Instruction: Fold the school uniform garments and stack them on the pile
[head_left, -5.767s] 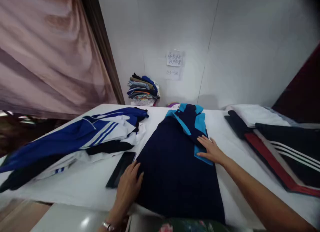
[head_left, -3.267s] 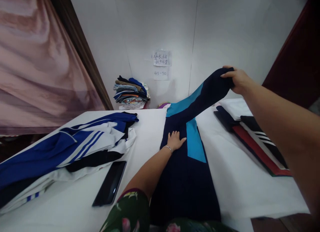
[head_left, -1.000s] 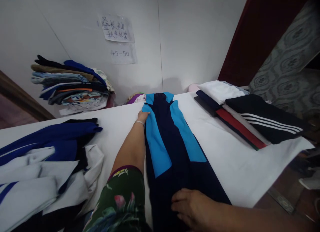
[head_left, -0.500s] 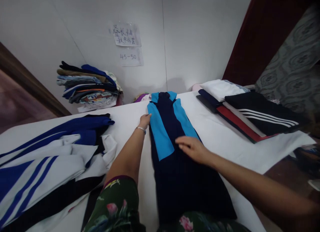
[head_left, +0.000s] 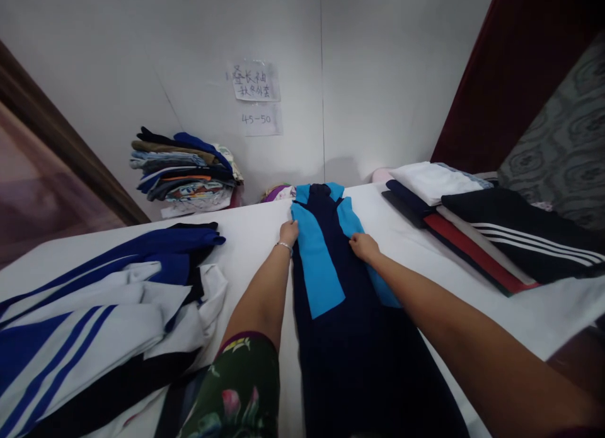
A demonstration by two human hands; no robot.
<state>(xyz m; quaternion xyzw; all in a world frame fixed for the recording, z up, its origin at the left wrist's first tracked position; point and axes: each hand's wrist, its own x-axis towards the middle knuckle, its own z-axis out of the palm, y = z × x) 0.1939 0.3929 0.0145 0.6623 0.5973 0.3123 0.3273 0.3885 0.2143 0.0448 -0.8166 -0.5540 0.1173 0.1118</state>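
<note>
A long navy jacket (head_left: 345,356) with bright blue panels lies on the white table (head_left: 265,236), its sides turned inward and its collar toward the wall. My left hand (head_left: 289,233) pinches the left edge of the jacket near the shoulder; a bracelet sits on that wrist. On the other side, the closed fingers of my right hand (head_left: 363,246) grip the jacket at the inner edge of its right blue panel. Part of that panel is hidden behind my right hand and forearm. The lower end of the jacket runs out of the picture.
At left lies a loose heap of blue, white and black clothes (head_left: 108,318). A tall stack of folded clothes (head_left: 184,167) stands by the wall. Folded garments (head_left: 501,230) lie at right, one black with white stripes. Handwritten paper signs (head_left: 258,82) hang on the wall.
My right hand has moved up and to the right, from above the middle of the jacket to a grip on its right blue panel. My left hand stays on the left edge. The view has shifted slightly.
</note>
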